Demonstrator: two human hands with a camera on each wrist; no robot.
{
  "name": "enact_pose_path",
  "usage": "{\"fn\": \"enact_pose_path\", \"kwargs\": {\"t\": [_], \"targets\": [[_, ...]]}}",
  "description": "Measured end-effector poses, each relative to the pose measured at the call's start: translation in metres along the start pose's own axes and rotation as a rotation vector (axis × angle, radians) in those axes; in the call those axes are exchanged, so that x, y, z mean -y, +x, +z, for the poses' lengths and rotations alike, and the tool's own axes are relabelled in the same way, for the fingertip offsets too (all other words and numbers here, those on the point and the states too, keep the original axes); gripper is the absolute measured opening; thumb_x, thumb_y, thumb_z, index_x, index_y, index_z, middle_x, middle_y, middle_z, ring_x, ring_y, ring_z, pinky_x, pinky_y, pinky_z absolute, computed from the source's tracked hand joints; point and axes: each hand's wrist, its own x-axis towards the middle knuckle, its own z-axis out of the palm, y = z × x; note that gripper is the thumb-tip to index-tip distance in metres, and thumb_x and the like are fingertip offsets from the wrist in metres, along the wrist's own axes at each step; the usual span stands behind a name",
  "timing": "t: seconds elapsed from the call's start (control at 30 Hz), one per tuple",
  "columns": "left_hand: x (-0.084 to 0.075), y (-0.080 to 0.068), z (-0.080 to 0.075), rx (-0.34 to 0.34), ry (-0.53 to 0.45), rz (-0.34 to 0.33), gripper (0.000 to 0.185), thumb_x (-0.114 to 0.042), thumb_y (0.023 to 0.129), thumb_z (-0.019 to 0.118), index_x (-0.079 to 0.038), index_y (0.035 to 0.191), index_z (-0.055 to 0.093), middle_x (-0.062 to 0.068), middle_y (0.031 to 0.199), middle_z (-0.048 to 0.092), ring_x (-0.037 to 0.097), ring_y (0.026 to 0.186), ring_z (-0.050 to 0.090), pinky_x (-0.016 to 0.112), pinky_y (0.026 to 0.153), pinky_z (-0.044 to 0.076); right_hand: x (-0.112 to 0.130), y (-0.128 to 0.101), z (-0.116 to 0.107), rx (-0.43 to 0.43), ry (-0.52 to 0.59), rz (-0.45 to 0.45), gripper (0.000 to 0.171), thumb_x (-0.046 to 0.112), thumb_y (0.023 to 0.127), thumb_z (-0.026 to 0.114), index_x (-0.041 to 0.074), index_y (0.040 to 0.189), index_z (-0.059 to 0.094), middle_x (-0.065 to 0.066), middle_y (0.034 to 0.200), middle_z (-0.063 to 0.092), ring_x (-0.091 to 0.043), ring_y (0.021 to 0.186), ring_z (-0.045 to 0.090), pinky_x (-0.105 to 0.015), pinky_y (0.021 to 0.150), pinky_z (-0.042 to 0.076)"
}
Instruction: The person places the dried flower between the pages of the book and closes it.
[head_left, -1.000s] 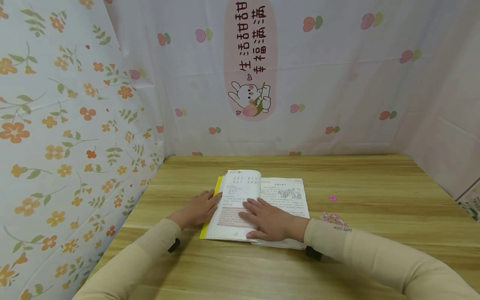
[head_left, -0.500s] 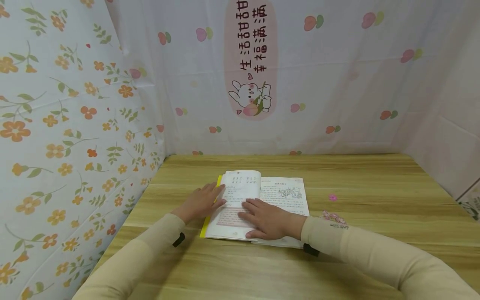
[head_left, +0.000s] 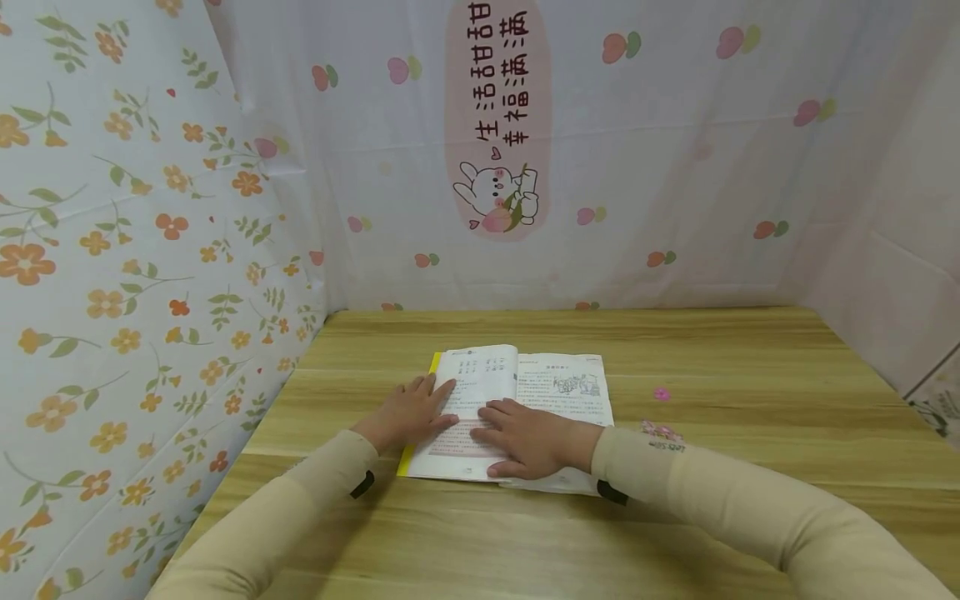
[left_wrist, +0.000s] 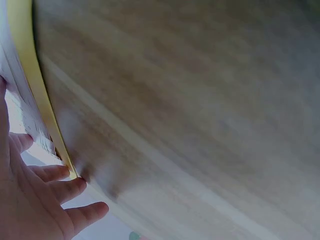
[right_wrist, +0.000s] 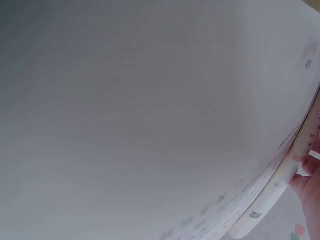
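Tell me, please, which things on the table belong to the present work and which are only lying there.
Belonging to the work:
open book
left fingers, at its left edge
right fingers, on its pages

Probably just lying about:
pink flower shape
small pink pieces by the right sleeve, untouched

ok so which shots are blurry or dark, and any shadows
Head view: big wall lettering readable, soft shadows on the table below the sleeves; left wrist view: dim, table grain smeared, left hand clearer; right wrist view: near page grey and badly blurred, darkest at top left, print crisper towards the right edge.
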Motion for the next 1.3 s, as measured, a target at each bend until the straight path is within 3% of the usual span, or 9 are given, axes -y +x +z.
{"fn": "enact_pose_path", "kwargs": {"t": [0.63,0.9,1.03,1.3], "targets": [[-0.003,-0.005,-0.003,0.027,-0.050,-0.009,0.070,-0.055,0.100,0.039,-0.012,0.154,0.027,0.024,0.151,0.030,0.040,0.137,0.031,0.058,0.101,0.034,0.000,0.003,-0.004,0.041,0.025,0.029,0.065,0.058,0.101,0.032,0.015,0.149,0.039,-0.013,0.151,0.037,-0.029,0.140,0.029,-0.038,0.113,0.021],[-0.003,-0.003,-0.002,0.013,-0.039,0.007,0.070,-0.055,0.101,0.037,-0.012,0.155,0.026,0.026,0.150,0.030,0.041,0.137,0.030,0.059,0.100,0.035,-0.005,-0.009,-0.009,0.036,0.154,0.093,0.069,0.059,0.099,0.038,0.014,0.151,0.035,-0.011,0.154,0.033,-0.027,0.143,0.024,-0.040,0.113,0.022],[-0.003,-0.004,-0.003,0.016,-0.036,0.007,0.070,-0.055,0.101,0.037,-0.012,0.154,0.026,0.026,0.150,0.030,0.041,0.137,0.029,0.059,0.100,0.035,-0.015,-0.023,-0.014,-0.004,0.238,0.128,0.067,0.058,0.099,0.041,0.014,0.150,0.036,-0.010,0.152,0.035,-0.026,0.141,0.029,-0.041,0.111,0.026],[-0.003,-0.003,-0.003,0.030,-0.046,0.007,0.071,-0.056,0.101,0.037,-0.012,0.155,0.025,0.026,0.151,0.029,0.041,0.138,0.028,0.059,0.100,0.034,-0.036,-0.059,-0.025,-0.121,0.426,0.295,0.063,0.049,0.099,0.050,0.014,0.149,0.039,-0.011,0.150,0.038,-0.030,0.136,0.037,-0.048,0.107,0.032]]}}
